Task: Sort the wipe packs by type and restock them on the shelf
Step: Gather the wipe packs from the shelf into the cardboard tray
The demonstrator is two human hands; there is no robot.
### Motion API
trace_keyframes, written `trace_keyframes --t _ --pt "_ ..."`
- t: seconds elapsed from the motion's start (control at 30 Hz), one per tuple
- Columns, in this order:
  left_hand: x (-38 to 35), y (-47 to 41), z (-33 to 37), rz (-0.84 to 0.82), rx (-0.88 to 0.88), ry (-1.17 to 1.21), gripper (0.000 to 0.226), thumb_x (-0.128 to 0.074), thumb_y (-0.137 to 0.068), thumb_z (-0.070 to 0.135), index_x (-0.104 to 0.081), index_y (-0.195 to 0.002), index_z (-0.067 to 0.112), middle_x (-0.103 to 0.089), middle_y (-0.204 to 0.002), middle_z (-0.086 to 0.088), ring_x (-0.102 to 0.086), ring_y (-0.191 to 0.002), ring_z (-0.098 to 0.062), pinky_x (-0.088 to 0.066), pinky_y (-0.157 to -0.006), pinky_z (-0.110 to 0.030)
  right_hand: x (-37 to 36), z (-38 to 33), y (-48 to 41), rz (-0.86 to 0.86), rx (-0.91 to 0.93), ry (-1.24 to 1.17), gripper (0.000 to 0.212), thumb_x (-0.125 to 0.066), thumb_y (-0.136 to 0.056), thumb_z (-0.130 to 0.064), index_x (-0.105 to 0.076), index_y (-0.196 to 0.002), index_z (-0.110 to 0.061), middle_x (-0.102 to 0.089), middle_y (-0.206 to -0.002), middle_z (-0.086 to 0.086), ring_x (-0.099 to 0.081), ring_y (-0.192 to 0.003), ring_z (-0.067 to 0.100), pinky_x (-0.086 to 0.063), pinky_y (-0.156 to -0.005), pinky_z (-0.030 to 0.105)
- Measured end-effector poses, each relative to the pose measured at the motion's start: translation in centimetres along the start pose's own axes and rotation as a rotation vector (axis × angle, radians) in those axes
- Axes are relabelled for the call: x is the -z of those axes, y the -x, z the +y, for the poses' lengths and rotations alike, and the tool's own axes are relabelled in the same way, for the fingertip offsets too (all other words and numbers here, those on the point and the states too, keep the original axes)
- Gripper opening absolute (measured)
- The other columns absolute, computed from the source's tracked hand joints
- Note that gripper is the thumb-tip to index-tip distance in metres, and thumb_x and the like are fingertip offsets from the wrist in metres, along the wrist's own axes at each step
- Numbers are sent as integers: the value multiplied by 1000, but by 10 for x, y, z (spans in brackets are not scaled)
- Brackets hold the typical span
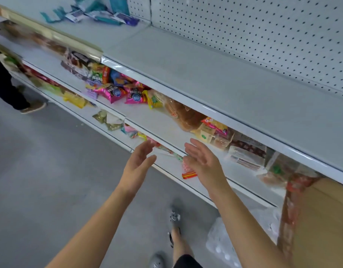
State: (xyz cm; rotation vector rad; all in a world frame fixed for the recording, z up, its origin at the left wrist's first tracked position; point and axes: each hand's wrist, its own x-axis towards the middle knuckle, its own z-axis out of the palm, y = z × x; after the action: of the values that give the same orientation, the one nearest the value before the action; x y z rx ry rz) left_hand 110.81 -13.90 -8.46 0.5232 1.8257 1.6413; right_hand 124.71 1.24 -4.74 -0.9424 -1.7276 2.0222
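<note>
Several wipe packs (pixel 101 13), teal, white and purple, lie in a loose heap at the far left of the top grey shelf (pixel 215 74). The rest of that shelf surface is bare. My left hand (pixel 139 163) and my right hand (pixel 203 161) are both raised in front of the lower shelves, palms turned toward each other, fingers straight and holding nothing. Both hands are well below and to the right of the wipe packs.
A white pegboard wall (pixel 263 31) backs the top shelf. Snack bags (pixel 116 91) and bread (pixel 184 115) crowd the middle shelf. A cardboard box (pixel 321 225) stands at the right, a plastic-wrapped pack (pixel 222 242) beside it on the floor. Another person's leg (pixel 10 89) is at the left.
</note>
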Motion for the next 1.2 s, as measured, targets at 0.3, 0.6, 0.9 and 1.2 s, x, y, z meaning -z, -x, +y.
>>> trace_keyframes --t 0.3,0.6,0.9,1.2 --pt "63 -133 50 108 -64 -61 56 -58 -89 24 -46 -144 22 -59 -138 8 -55 -127 -6 -47 -98 -16 -69 -53 -160 -175 27 -45 52 -66 -92 -7 -53 -138 -27 -64 -131 -10 -58 -122 -1 -50 -98 21" --pt "163 -252 68 175 -56 -12 55 -57 -87 30 -52 -141 21 -66 -130 9 -60 -122 -7 -46 -96 -18 -172 -83 -283 -262 -17 -1 47 -66 -91 -1 -58 -130 -26 -67 -127 -5 -62 -118 4 -51 -84 14" --pt "287 -369 90 205 -139 55 45 -52 -90 25 -60 -134 18 -69 -125 6 -61 -121 -10 -47 -102 -26 -283 -130 -389 -169 22 77 47 -65 -93 -6 -56 -136 -24 -69 -125 -8 -63 -115 1 -53 -86 16" --pt "366 -513 130 140 -142 64 37 -54 -96 20 -63 -131 14 -73 -118 -4 -67 -113 -23 -53 -98 -32 -371 -173 -528 -149 50 58 46 -64 -93 -8 -55 -135 -26 -69 -123 -10 -64 -112 -2 -52 -86 15"
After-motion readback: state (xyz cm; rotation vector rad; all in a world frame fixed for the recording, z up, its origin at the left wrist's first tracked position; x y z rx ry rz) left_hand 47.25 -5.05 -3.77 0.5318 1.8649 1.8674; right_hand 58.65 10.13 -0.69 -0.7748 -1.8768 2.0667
